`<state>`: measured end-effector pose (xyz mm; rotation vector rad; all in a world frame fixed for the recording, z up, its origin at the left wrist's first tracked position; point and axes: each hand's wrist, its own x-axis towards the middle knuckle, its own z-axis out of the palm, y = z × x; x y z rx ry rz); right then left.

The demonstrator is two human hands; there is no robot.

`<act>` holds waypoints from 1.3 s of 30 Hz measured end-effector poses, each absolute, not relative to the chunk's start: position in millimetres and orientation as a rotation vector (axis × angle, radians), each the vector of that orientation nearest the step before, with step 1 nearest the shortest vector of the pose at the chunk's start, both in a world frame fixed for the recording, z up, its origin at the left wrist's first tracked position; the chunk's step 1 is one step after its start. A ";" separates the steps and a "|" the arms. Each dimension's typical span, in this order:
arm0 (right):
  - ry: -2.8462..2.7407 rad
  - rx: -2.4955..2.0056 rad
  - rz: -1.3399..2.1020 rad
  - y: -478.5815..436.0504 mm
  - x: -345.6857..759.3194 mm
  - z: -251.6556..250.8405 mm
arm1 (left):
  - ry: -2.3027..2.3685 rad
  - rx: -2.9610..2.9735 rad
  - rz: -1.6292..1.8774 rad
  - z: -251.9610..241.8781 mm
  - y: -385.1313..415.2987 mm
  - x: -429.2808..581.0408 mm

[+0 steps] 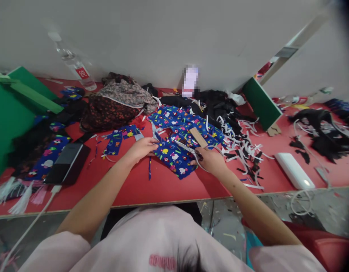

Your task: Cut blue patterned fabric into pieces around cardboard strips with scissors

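Blue cartoon-print fabric [173, 160] lies spread on the red table in front of me. My left hand [143, 148] is closed on the left edge of this fabric, fingertips pinching it. In my right hand [210, 160] is a pair of scissors [186, 146], its blades pointing left over the fabric and slightly apart. A light brown flat strip [198, 137] lies on the fabric just beyond my right fingers. Smaller blue printed pieces [115, 145] rest to the left of my left hand.
White and black scraps [242, 155] are strewn right of the fabric. A power bank [294, 170] with a cable sits farther right. At left lies a black device [68, 164] with a plugged-in cable. Behind are floral cloth [112, 105], a water bottle [75, 64] and a phone [190, 81].
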<state>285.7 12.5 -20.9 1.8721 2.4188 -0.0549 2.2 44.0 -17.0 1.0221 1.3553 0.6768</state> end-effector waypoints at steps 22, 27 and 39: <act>2.022 2.344 0.112 24.0 287.9 -6.8 | 1.426 0.862 0.858 -22.8 37.9 9.1; 2.034 2.343 0.060 29.4 291.1 -6.5 | 1.206 0.614 1.031 -21.8 4.7 18.5; 2.113 2.330 0.026 44.9 293.3 -4.0 | 1.145 0.463 0.831 -20.4 -22.8 50.2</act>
